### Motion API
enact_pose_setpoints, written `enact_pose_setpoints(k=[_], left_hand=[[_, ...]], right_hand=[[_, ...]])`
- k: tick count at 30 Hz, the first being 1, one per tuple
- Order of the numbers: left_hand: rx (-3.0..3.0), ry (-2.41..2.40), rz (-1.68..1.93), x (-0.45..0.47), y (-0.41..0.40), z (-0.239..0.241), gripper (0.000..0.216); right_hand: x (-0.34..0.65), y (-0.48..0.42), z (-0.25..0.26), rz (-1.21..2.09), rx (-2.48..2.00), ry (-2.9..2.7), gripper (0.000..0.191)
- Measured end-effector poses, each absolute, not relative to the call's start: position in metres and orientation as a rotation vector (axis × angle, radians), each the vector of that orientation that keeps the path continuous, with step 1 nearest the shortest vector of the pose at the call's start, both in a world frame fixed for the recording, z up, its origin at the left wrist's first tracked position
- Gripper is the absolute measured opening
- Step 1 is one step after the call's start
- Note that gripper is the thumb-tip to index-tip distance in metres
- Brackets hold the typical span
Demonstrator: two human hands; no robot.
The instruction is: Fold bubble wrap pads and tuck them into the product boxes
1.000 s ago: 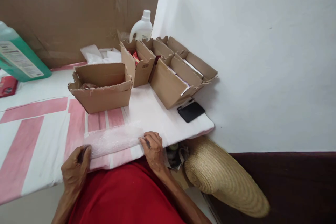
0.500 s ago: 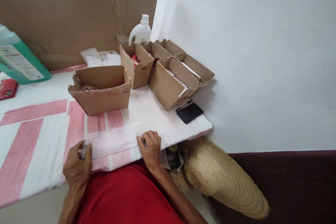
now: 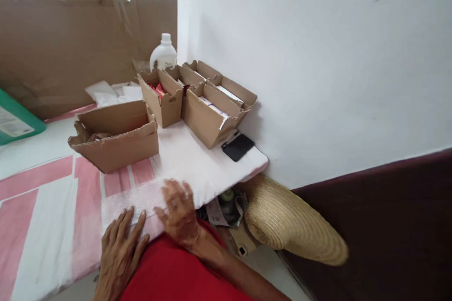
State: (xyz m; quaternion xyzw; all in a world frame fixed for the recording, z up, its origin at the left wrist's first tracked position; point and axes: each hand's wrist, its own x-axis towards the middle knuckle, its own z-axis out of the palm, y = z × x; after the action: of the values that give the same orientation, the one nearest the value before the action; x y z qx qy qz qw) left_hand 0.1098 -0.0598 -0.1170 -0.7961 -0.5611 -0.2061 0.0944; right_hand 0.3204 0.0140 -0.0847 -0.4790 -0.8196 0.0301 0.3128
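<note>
A sheet of clear bubble wrap [image 3: 136,200] lies flat near the front edge of a table with a pink and white cloth [image 3: 45,207]. My left hand [image 3: 120,249] rests flat on the wrap's near left part, fingers stretched out. My right hand [image 3: 178,211] lies on the wrap's right end, fingers spread and pressing down. Neither hand grips anything. An open cardboard box [image 3: 115,134] stands just behind the wrap.
Two more open cardboard boxes [image 3: 208,113] with packets inside stand at the back right, a white bottle [image 3: 163,52] behind them. A black phone [image 3: 238,146] lies by the wall. A straw hat [image 3: 289,221] hangs below the table's right edge. A green bottle [image 3: 14,122] is at far left.
Both hands let go of the ends of the rolled bubble wrap and moved inward. They now lie flat on it. The view has swung to the right.
</note>
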Motion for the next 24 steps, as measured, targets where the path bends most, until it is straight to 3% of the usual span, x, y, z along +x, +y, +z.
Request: enact_pose_setpoints(k=[4, 9, 13, 17, 24], left_hand=[[-2.363, -1.532, -0.684, 0.106, -0.057, -0.123, 0.071], [-2.342, -1.739, -0.628, 0.117, -0.059, -0.113, 0.071], [-2.347, -1.757, -0.618, 0.121, -0.059, -0.105, 0.070], [-2.358, -1.714, -0.580, 0.117, -0.056, -0.103, 0.059], [-2.394, -1.724, -0.570, 0.118, -0.050, -0.093, 0.048]], right_hand=[[0.299, 0.010, -0.081, 0.233, -0.727, -2.609, 0.056], [0.344, 0.020, -0.100, 0.327, -1.020, -2.568, 0.075], [0.385, 0.026, -0.105, 0.161, -1.232, -2.449, 0.060], [0.383, 0.028, -0.094, -0.123, -1.021, -2.507, 0.031], [0.373, 0.057, -0.086, -0.277, -0.784, -2.670, 0.024]])
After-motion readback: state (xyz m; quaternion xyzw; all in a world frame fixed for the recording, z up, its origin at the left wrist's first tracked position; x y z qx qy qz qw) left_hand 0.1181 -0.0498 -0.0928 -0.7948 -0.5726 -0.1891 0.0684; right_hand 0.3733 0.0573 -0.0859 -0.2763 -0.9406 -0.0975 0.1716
